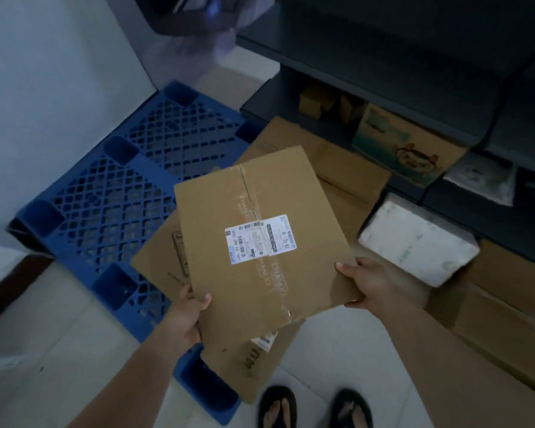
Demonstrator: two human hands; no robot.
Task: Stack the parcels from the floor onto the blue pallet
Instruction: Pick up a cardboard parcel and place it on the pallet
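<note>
Left hand [189, 316]: grips labelled parcel [260, 242], near edge
Right hand [372, 284]: grips its opposite edge
Blue pallet [105, 196]: beyond left hand
Shelf [383, 72]: holds printed carton [408, 146], beyond right hand

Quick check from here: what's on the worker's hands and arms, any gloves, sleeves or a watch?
Nothing worn. The left hand and right hand are gloveless, with no rings showing. The left forearm and right forearm are bare to the frame edge: no sleeves, watch or wristband in view.
</note>
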